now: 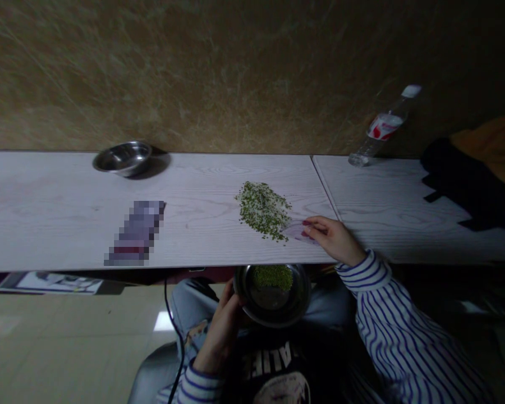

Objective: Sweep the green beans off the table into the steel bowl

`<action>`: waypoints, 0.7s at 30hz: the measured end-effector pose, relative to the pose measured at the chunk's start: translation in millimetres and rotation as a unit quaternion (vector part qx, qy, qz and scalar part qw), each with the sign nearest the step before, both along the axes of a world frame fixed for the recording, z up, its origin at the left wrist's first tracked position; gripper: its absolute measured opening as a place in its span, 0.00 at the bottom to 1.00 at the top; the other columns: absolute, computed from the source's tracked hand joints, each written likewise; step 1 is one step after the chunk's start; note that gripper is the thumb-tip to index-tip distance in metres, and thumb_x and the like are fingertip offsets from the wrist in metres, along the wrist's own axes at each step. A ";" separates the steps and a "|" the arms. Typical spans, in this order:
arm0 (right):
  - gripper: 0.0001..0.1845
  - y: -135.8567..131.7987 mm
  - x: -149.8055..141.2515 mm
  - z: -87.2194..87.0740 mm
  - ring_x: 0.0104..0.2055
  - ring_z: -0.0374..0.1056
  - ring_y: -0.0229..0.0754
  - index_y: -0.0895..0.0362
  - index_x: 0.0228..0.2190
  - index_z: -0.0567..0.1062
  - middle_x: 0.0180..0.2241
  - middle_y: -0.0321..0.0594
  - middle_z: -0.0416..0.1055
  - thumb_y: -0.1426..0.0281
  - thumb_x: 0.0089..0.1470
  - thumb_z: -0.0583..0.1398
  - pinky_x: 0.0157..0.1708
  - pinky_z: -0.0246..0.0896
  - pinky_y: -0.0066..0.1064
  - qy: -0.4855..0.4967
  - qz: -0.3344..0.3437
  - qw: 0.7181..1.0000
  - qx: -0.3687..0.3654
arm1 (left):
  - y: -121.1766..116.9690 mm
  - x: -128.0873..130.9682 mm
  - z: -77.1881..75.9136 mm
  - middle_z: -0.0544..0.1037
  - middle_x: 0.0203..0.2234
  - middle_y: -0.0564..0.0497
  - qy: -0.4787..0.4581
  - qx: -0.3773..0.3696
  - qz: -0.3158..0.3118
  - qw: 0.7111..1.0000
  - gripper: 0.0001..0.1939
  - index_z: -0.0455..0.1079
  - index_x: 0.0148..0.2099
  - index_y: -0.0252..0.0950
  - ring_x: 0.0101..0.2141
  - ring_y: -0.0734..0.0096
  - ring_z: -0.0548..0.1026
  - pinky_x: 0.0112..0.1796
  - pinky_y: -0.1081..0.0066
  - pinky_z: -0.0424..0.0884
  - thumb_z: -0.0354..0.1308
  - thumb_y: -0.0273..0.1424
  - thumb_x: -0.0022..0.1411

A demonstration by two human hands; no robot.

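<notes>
A heap of small green beans (264, 210) lies on the pale wooden table (202, 185). My right hand (332, 238) rests on the table just right of the heap, its fingers pinched on a thin clear plastic piece (297, 230) that touches the heap's edge. Below the table's front edge, my left hand (223, 320) grips the rim of a steel bowl (273, 294) held over my lap. Green beans (272, 276) fill the bowl's far side.
An empty steel bowl (123, 157) stands at the back left of the table. A blurred flat object (137, 232) lies near the front edge. A plastic water bottle (382, 126) leans at the back right beside dark and orange clothing (480, 179). A cable (170, 320) hangs down.
</notes>
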State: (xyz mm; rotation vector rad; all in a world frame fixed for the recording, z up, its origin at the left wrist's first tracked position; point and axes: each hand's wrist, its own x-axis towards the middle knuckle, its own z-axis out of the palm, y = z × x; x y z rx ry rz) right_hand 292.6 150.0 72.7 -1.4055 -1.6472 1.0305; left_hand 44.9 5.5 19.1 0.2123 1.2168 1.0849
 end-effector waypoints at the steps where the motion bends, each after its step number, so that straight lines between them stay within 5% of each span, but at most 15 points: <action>1: 0.13 -1.9 0.2 0.3 0.35 0.77 0.48 0.56 0.35 0.76 0.32 0.44 0.80 0.62 0.49 0.63 0.41 0.73 0.41 -0.003 0.005 1.000 0.000 | 0.0 0.1 0.8 0.80 0.40 0.49 0.002 0.001 -0.001 1.000 0.30 0.67 0.55 0.40 0.42 0.56 0.77 0.35 0.66 0.72 0.61 0.30 0.47; 21: 0.13 5.0 4.4 1.5 0.34 0.77 0.47 0.56 0.36 0.77 0.32 0.43 0.80 0.62 0.49 0.64 0.40 0.74 0.40 -0.004 0.025 1.000 -0.002 | -0.3 1.3 1.7 0.80 0.37 0.49 0.001 0.010 0.002 1.000 0.28 0.68 0.54 0.39 0.41 0.56 0.77 0.35 0.65 0.73 0.62 0.30 0.47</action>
